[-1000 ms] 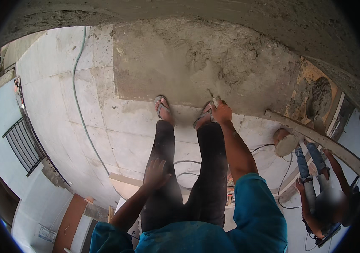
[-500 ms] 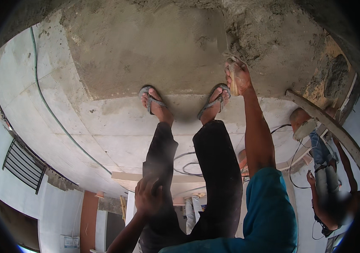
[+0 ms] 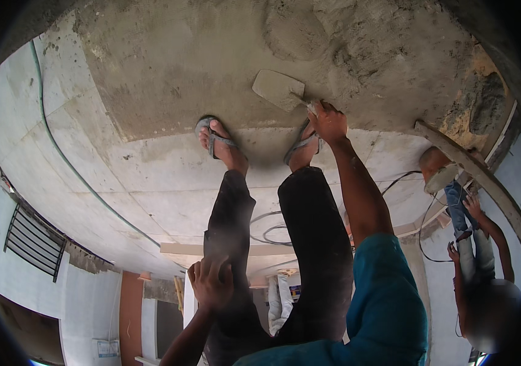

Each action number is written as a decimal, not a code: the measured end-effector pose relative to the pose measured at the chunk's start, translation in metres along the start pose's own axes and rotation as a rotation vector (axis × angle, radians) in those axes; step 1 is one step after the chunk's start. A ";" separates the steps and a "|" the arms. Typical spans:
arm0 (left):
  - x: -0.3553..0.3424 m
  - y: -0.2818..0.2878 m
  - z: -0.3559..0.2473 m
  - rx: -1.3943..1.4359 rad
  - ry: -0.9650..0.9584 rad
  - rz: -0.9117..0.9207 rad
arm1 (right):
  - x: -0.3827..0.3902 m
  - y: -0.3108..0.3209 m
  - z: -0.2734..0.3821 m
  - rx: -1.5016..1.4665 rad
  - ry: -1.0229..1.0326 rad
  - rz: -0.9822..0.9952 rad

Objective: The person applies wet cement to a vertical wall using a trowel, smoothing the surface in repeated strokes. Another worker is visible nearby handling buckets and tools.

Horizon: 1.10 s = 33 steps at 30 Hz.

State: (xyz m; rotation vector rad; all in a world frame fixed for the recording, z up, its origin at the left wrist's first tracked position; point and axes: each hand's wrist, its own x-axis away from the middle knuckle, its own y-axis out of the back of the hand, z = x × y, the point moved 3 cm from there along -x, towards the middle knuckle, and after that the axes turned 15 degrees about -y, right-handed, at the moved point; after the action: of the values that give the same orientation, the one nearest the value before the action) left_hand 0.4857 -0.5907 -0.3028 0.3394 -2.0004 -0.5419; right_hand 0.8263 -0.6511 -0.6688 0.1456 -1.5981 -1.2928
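My right hand (image 3: 329, 121) is closed around the handle of a trowel, just beyond my right foot. The trowel's flat, mortar-coated blade (image 3: 277, 89) points left, over a grey layer of wet mortar (image 3: 169, 73). To the left the mortar looks smooth; a lumpy, rougher patch of mortar (image 3: 388, 61) lies to the right of the blade. My left hand (image 3: 211, 283) rests on my left leg in dark trousers, fingers spread and holding nothing. My sandalled feet stand at the near edge of the mortar.
A green hose (image 3: 65, 149) runs along the pale slabs at left. At right, a curved wooden piece (image 3: 480, 174) stretches beside another person (image 3: 474, 244), whose hands are near a dark cable (image 3: 420, 241). A barred window (image 3: 34, 241) is in the wall at lower left.
My right hand has swung the trowel left and nearer, turning its blade from far-pointing to left-pointing. At right, the other person's arms have shifted. My left hand stays on my leg.
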 end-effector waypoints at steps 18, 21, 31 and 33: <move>0.056 0.028 -0.032 -0.173 -0.066 -0.289 | 0.098 0.451 0.083 0.085 0.116 -0.389; 0.106 0.096 -0.055 -0.183 -0.087 -0.348 | 0.176 0.575 0.144 0.107 0.309 -0.475; 0.175 0.256 0.024 0.510 -0.008 -0.790 | 0.389 0.857 0.333 -0.074 0.660 -0.154; 0.172 0.257 0.084 0.513 0.069 -0.817 | 0.382 0.885 0.378 -0.152 0.652 0.084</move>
State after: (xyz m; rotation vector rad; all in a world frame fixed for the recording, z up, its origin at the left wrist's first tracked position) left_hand 0.3288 -0.4278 -0.0753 1.5030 -1.8569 -0.4806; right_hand 0.7852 -0.2800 0.2967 0.3605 -0.9380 -1.1397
